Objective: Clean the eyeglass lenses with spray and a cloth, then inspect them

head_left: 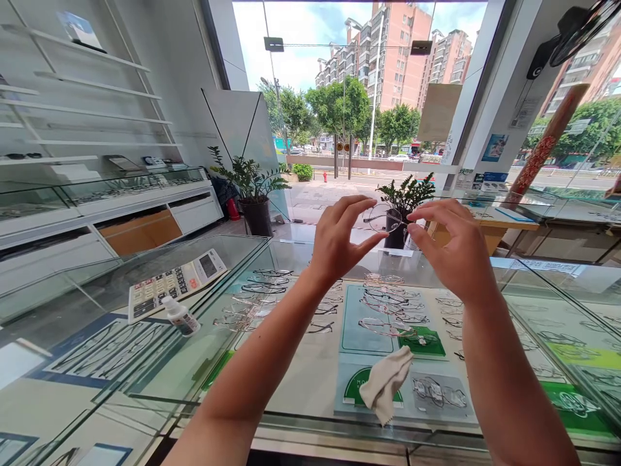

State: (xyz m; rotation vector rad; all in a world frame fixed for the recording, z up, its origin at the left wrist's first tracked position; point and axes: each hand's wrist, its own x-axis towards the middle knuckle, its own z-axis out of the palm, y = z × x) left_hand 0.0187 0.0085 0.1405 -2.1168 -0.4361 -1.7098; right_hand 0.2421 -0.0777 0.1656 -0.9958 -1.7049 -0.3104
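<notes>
Eyeglasses (385, 219) held up above the glass counter (301, 395); left hand (338, 238) grips the rim between spread thumb and fingers, right hand (453, 238) pinches the other side. Green label (352, 387), partly under cloth (387, 383), begins "MO"; remainder unreadable.

Hands: two, left hand (337, 236) and right hand (453, 243), 3 o'clock of centre. Held spectacles (385, 219): one pair, 3 o'clock. Calculator (177, 285): one, 8 o'clock. Bottle (181, 317): one, 8 o'clock. Cloth (387, 383): one, 5 o'clock. Potted plants (256, 194): two, 10 and 2 o'clock. Wall fan (563, 45): one, 2 o'clock. Displayed frames (385, 301): many, overlapping past sure count, 4 to 8 o'clock.
</notes>
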